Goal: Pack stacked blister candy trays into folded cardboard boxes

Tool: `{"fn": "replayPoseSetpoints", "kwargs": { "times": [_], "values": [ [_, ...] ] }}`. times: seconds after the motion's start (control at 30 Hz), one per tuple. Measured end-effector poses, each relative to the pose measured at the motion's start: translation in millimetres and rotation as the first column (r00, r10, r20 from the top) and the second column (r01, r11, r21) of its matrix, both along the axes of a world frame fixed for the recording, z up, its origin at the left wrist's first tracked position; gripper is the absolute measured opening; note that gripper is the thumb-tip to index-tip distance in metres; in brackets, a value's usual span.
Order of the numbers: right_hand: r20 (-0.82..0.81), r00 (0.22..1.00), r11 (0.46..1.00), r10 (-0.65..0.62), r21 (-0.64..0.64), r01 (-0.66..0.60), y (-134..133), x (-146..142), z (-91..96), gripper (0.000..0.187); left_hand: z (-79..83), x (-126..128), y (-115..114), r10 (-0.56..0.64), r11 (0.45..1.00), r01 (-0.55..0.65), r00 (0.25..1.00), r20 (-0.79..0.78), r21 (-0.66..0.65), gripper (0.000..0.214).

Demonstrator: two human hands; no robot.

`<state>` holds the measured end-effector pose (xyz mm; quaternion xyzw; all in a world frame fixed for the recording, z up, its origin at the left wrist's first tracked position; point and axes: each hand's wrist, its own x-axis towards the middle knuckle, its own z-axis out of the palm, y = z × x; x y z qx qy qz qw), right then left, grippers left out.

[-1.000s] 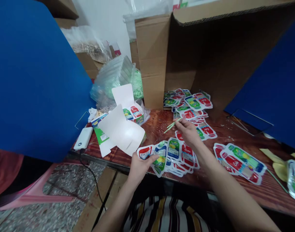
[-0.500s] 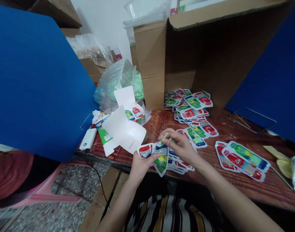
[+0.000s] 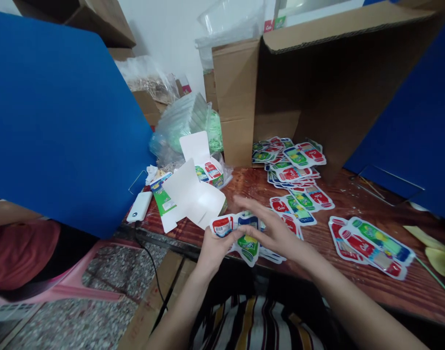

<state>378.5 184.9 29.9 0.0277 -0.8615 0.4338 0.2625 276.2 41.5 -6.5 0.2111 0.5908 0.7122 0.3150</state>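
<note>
My left hand (image 3: pixel 214 248) grips a fanned stack of bottle-printed pouches (image 3: pixel 240 232) at the near table edge, thumb over the red one. My right hand (image 3: pixel 271 227) lies over the stack's right side with its fingers stretched flat and a little blurred; the green straws it held earlier are not visible. More pouches (image 3: pixel 294 198) lie just beyond the right hand. A larger pile of pouches (image 3: pixel 288 160) sits at the mouth of the cardboard box.
Open cardboard box (image 3: pixel 317 87) stands on its side at the back. Blue boards (image 3: pixel 58 126) flank both sides. Flat white cartons (image 3: pixel 193 194), a white power bank (image 3: pixel 139 206), a bag of green straws (image 3: pixel 189 119), another pouch pair (image 3: pixel 371 241). A seated person (image 3: pixel 21 248) at left.
My right hand came back from the far pile with green straws to the held stack, then flattened over it. The straws are no longer seen. The camera shifted slightly.
</note>
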Motion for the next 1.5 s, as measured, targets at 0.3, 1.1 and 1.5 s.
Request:
{"fn": "replayPoseSetpoints", "kwargs": {
  "times": [0.3, 1.1, 1.5],
  "values": [
    [-0.104, 0.994, 0.959, -0.047, 0.274, 0.074, -3, 1, -4.1, 0.025, 5.7, -2, -7, 0.02, 0.998, -0.024, 0.997, 0.068, 0.06, 0.034],
    [0.201, 0.98, 0.837, 0.001, -0.536, 0.109, -31, -18, -21.2, 0.042, 1.2, -10, -22, 0.093, 0.989, -0.109, 0.986, 0.141, 0.104, 0.041],
    [0.247, 0.956, 0.698, -0.159, -0.657, 0.285, -16, -6, -38.3, 0.034, -4.2, -6, -21, -0.019, 1.0, 0.019, 0.997, 0.073, 0.0, 0.039]
  ]
}}
